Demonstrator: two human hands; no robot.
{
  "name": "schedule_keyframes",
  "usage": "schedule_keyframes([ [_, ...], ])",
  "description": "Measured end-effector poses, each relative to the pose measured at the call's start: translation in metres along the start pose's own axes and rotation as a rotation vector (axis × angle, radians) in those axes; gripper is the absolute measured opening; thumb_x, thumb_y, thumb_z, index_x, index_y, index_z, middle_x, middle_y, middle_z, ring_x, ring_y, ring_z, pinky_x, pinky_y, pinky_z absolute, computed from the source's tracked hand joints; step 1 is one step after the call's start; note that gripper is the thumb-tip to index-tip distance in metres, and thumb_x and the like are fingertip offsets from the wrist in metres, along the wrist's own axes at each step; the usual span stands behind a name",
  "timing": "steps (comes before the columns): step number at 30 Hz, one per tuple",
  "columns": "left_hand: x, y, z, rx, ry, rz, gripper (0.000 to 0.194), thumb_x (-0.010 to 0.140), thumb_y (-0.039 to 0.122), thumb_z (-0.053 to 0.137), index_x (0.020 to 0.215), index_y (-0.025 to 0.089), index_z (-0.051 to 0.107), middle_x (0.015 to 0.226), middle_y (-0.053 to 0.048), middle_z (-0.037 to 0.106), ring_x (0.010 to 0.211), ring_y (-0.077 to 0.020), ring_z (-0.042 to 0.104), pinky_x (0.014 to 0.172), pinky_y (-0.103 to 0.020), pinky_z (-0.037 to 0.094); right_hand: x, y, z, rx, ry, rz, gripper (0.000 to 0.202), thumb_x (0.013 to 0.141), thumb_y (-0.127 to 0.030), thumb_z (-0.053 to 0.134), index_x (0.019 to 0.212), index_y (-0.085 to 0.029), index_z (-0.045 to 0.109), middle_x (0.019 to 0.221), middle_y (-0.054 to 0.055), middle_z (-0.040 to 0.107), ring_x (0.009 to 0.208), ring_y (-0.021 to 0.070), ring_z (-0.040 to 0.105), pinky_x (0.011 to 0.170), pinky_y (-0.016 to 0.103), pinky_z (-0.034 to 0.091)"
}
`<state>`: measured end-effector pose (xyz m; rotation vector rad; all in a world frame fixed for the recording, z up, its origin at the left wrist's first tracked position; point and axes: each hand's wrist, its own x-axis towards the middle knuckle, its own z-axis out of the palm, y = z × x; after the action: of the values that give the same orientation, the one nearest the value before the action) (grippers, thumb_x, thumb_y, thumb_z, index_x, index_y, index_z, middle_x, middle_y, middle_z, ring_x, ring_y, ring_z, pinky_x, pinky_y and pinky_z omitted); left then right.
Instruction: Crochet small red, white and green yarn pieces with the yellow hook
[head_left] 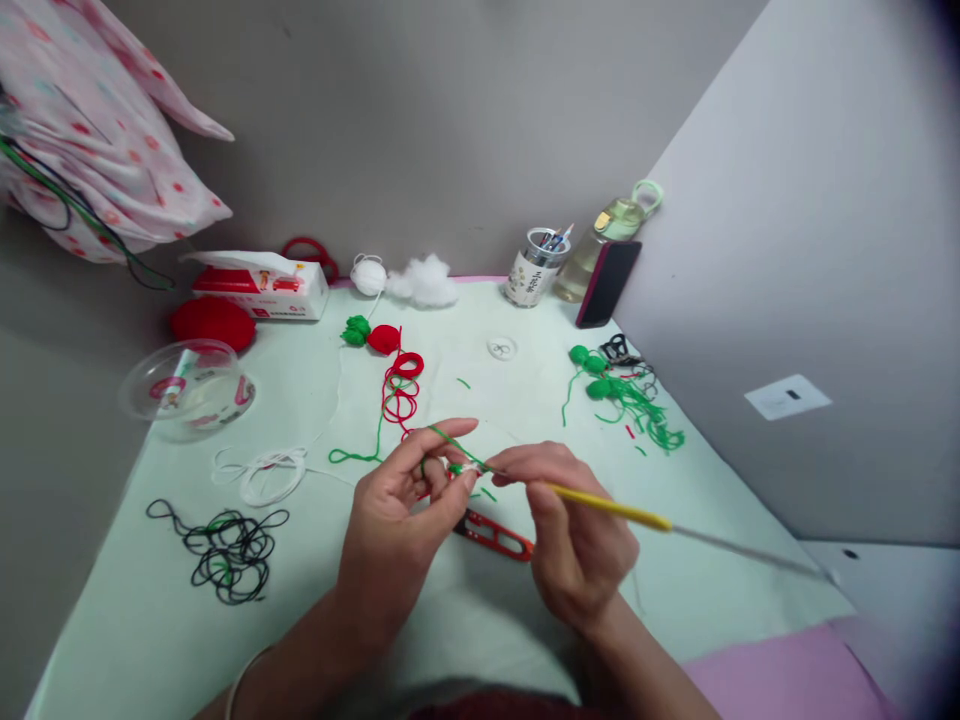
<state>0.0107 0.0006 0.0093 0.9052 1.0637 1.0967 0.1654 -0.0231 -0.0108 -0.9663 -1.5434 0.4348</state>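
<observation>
Head camera: we see both hands close together over the pale table (315, 545), working a small piece of green and white yarn work (468, 468). It sits at the tips of our left hand (401, 510), pinched by the thumb from below; the index finger reaches out above it, with the remaining fingers curled behind. Green yarn (452, 439) slants down from that index finger to the piece, taut. Our right hand (574, 535) grips the yellow-handled hook (611, 506), thumb and fingers closed round it near the front, its tip end meeting the work just beyond our right fingertips. Exact stitch hidden; too small for us to tell. Shaft runs out behind the right hand, down toward the table's right edge. Orange thread snips (499, 537) lie below the work, between the hands, partly covered. Left of us: tangled black cord (229, 555) and looped white yarn (274, 475). Beyond the hands, we note a red yarn ball (385, 340) touching a green bundle (356, 331).
</observation>
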Motion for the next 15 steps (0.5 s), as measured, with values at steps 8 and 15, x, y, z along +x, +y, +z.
schedule_keyframes([
  [8, 0.001, -0.002, 0.002, -0.363, -0.195, -0.307, 0.058, 0.081, 0.025, 0.087, 0.135, 0.017, 0.068, 0.059, 0.012, 0.044, 0.043, -0.0019, 0.019, 0.039, -0.017, 0.018, -0.006, 0.003, 0.003, -0.347, 0.026, -0.177, 0.034, 0.099, -0.013, 0.064, 0.125, -0.033, 0.076, 0.099, 0.006, 0.075, 0.09, 0.0224, 0.072, 0.074, 0.036, 0.06],
  [15, 0.007, 0.003, -0.005, -0.372, -0.226, -0.263, 0.042, 0.081, 0.022, 0.088, 0.122, 0.018, 0.076, 0.076, 0.005, 0.06, 0.042, 0.0026, 0.024, 0.039, -0.015, 0.02, 0.01, 0.002, 0.004, 0.207, 0.115, 0.161, 0.021, 0.105, -0.025, 0.06, 0.101, -0.028, 0.081, 0.089, 0.005, 0.076, 0.083, 0.0209, 0.069, 0.068, 0.035, 0.056],
])
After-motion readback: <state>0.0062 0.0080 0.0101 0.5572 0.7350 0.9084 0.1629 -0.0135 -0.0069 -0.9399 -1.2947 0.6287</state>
